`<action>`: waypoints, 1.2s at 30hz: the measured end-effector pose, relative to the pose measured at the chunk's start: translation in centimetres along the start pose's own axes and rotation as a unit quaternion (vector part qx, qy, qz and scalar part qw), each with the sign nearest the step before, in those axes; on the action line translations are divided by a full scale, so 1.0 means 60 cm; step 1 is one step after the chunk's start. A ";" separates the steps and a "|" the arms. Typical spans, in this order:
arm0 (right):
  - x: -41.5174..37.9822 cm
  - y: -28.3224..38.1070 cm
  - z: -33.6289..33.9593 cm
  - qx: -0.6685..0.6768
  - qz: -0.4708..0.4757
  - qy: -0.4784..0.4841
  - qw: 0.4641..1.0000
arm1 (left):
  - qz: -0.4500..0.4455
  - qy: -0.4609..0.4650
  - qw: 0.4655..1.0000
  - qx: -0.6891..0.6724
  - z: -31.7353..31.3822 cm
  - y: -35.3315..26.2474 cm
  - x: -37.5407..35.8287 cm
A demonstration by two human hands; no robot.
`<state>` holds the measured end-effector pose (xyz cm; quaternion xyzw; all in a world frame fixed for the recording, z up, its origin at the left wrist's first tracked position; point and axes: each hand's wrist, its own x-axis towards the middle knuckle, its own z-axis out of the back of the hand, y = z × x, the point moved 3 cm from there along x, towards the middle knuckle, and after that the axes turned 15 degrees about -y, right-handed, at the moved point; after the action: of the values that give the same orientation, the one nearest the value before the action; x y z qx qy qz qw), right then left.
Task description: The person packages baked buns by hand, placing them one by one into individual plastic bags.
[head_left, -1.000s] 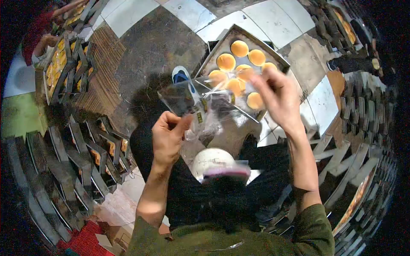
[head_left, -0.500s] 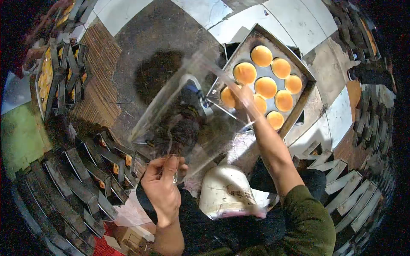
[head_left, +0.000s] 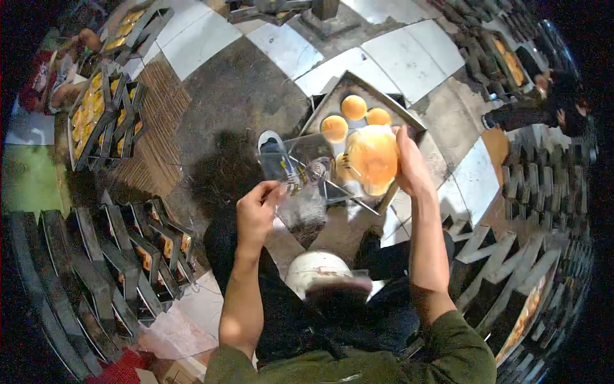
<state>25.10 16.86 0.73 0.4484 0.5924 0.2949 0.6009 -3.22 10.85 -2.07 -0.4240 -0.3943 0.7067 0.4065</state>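
My left hand (head_left: 259, 208) pinches one end of a clear plastic bag (head_left: 310, 214) with dark printing, which stretches toward the tray. My right hand (head_left: 412, 166) curls around the right side of a golden bun (head_left: 374, 157), lifted toward me and looking larger than the rest. The bag's far end overlaps the bun's left side in this view. Below and beyond lies a metal baking tray (head_left: 400, 115) with several round buns; a bun (head_left: 354, 107) sits near its far corner and another bun (head_left: 334, 128) at its left side.
A white bucket (head_left: 316, 265) stands between my legs. Stacked metal trays (head_left: 121, 256) fill the left, and more stacked trays (head_left: 505, 269) line the right. Trays of buns (head_left: 86, 118) stand farther left beside a person (head_left: 48, 83). Another person (head_left: 556, 105) is at the far right.
My right hand has risen from the tray to the right with a bun, and fewer buns lie on the tray. My left hand has shifted slightly up and right with the bag, which hangs less spread.
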 end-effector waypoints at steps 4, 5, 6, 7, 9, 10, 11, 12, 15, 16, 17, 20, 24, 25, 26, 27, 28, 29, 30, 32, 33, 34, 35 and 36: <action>-0.183 0.031 -0.036 -0.161 0.054 0.006 0.985 | -0.109 0.156 0.980 -0.058 -0.012 -0.058 -0.062; -0.207 0.007 -0.044 -0.052 0.023 0.002 0.998 | -0.117 0.157 0.979 -0.059 -0.005 -0.066 -0.069; -0.236 0.011 -0.056 0.051 0.058 -0.028 0.997 | -0.247 -0.094 0.964 0.041 0.024 -0.084 -0.070; -0.266 0.017 -0.066 0.155 0.093 -0.053 0.982 | -0.354 -0.341 0.860 0.136 0.051 -0.104 -0.090; -0.337 0.014 -0.073 0.030 0.200 -0.103 0.974 | -0.200 -0.250 0.933 -0.164 0.071 -0.164 -0.170; -0.377 0.003 -0.089 0.032 0.200 -0.067 0.977 | -0.014 -0.115 0.890 -0.440 0.056 -0.177 -0.212; -0.412 -0.013 -0.104 0.033 0.267 -0.009 0.963 | -0.017 -0.047 0.831 -0.553 0.034 -0.175 -0.238; -0.438 -0.009 -0.123 -0.007 0.380 -0.022 0.925 | -0.044 0.051 0.886 -0.459 0.026 -0.154 -0.258; -0.464 -0.012 -0.106 0.145 0.326 0.018 0.934 | -0.161 0.142 0.954 -0.209 0.005 -0.160 -0.348; -0.470 -0.004 -0.092 0.228 0.269 0.012 0.936 | -0.126 0.217 0.921 -0.299 -0.007 -0.134 -0.376; -0.475 0.020 -0.084 0.308 0.209 0.005 0.928 | -0.091 0.288 0.872 -0.386 -0.020 -0.104 -0.391; -0.480 0.024 -0.086 0.165 0.288 0.122 0.935 | 0.194 0.188 0.847 -0.458 0.043 -0.144 -0.359; -0.513 0.047 -0.161 -0.337 0.480 0.099 0.804 | -0.044 0.171 0.866 -0.468 0.040 -0.101 -0.267; -0.522 0.055 -0.166 -0.338 0.533 0.056 0.773 | 0.120 0.026 0.793 -0.597 0.034 -0.075 -0.280; -0.527 0.048 -0.168 -0.340 0.534 0.065 0.771 | 0.136 0.081 0.762 -0.628 0.050 -0.091 -0.279; -0.533 0.031 -0.163 -0.356 0.506 0.118 0.777 | 0.156 0.133 0.726 -0.656 0.061 -0.098 -0.277; -0.542 0.013 -0.156 -0.370 0.474 0.168 0.781 | 0.168 0.135 0.713 -0.667 0.066 -0.099 -0.274; -0.548 0.001 -0.142 -0.371 0.471 0.175 0.780 | 0.178 0.139 0.701 -0.676 0.073 -0.102 -0.266; -0.551 -0.004 -0.121 -0.341 0.480 0.140 0.796 | 0.156 0.116 0.716 -0.670 0.085 -0.103 -0.261; -0.541 0.031 -0.123 -0.346 0.454 0.035 0.820 | 0.144 0.084 0.731 -0.662 0.094 -0.117 -0.270; -0.524 0.044 -0.139 -0.357 0.464 -0.010 0.811 | 0.129 0.061 0.749 -0.646 0.098 -0.129 -0.281; -0.503 0.029 -0.137 -0.287 0.404 0.038 0.868 | 0.107 0.079 0.738 -0.662 0.099 -0.150 -0.296; -0.487 0.008 -0.135 -0.213 0.339 0.085 0.912 | 0.107 0.081 0.737 -0.663 0.101 -0.157 -0.302; -0.484 -0.013 -0.127 -0.130 0.159 0.103 0.973 | 0.088 0.078 0.743 -0.659 0.103 -0.164 -0.305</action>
<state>13.88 -7.78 13.81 0.4223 0.5289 0.5054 0.5353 -0.87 -3.55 13.93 -0.6731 -0.6894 0.2677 -0.0091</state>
